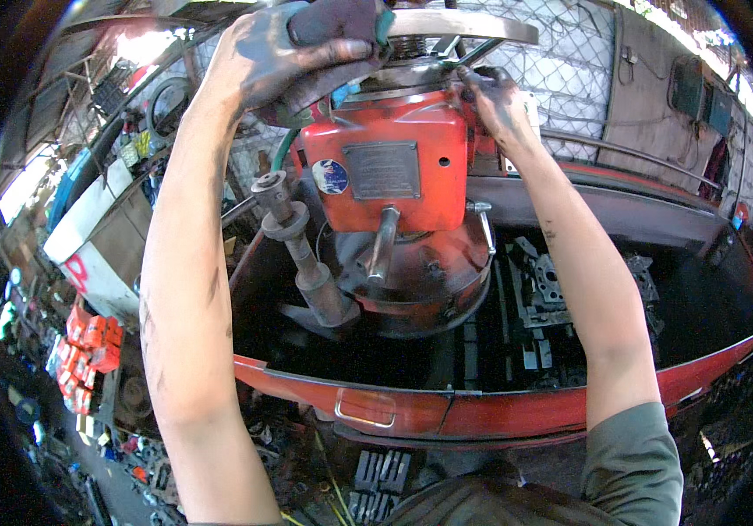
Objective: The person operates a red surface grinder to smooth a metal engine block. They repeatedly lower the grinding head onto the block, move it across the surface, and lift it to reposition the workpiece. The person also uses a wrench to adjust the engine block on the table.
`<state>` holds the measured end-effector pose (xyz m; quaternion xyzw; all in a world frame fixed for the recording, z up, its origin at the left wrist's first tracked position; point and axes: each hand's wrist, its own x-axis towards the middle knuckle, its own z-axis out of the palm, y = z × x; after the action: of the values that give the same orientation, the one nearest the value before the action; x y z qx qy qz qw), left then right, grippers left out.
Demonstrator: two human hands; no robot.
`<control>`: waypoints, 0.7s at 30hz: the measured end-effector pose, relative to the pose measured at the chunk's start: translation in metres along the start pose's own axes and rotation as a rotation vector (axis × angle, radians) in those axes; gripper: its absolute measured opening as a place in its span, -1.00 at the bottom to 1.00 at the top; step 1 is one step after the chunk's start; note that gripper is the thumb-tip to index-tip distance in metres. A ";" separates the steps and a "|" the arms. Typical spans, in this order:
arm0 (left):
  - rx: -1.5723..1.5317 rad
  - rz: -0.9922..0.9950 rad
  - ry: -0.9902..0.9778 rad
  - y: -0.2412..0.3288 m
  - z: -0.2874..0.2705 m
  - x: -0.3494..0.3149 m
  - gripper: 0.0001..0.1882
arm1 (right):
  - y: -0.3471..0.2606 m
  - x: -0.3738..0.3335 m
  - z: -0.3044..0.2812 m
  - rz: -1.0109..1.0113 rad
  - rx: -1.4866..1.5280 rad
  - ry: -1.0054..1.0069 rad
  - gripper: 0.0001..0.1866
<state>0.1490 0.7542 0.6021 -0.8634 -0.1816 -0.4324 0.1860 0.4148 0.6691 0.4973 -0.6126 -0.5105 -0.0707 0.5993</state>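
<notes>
A red machine head [442, 197] with a metal plate on its front stands before me. On its top are a dark round collar [407, 77] and a pale metal handwheel [503, 29] with spokes. My left hand [275, 61] is raised at the upper left of the head, its blackened fingers closed round a dark, bunched cloth [341, 22] beside the wheel. To the right of the collar is my right hand [499, 98], with sooty fingertips bent in at the collar's edge under a spoke. Whatever those fingertips grip is too small to make out.
Below the head are a round dark red base [420, 285] and a stepped metal shaft [297, 250]. A red-edged tray [516, 408] surrounds them, with a metal engine part [547, 285] at right. Red boxes [87, 351] are piled at far left. Dark metal blocks [381, 473] lie below the tray.
</notes>
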 end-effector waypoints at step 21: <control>-0.280 -0.173 -0.049 -0.019 0.003 0.007 -0.32 | 0.032 0.094 0.022 -0.125 0.537 0.327 -0.76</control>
<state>0.1463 0.7731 0.6091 -0.8723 -0.1976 -0.4468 0.0215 0.4699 0.7453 0.5353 -0.3804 -0.4446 -0.0675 0.8081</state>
